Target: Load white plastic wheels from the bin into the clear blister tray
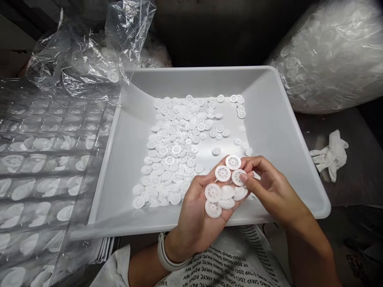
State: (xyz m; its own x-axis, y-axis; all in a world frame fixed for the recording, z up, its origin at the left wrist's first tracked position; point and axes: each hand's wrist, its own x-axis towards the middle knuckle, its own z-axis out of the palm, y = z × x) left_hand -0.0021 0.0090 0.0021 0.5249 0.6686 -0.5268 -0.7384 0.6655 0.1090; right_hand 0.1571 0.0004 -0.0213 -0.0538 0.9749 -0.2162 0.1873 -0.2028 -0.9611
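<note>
My left hand (199, 215) lies palm up over the near side of a grey plastic tray (269, 115), cupped under several small white plastic wheels (213, 193). Some of these wheels show spokes, while others turn a smooth face up. My right hand (269, 189) reaches in from the right, its thumb pressed on one spoked white wheel (238, 177) at the edge of the left palm. Another white piece sticks out between the right fingers, partly hidden. Beyond both hands, many more loose white wheels (176, 149) lie spread over the tray's floor, mostly toward its left.
At left, a clear compartmented plastic tray (38, 179) holds white pieces in its cells. Behind it sits a crumpled clear bag (89, 59). A large bag of white wheels (335, 59) stands at the back right, with a white glove (332, 155) below it.
</note>
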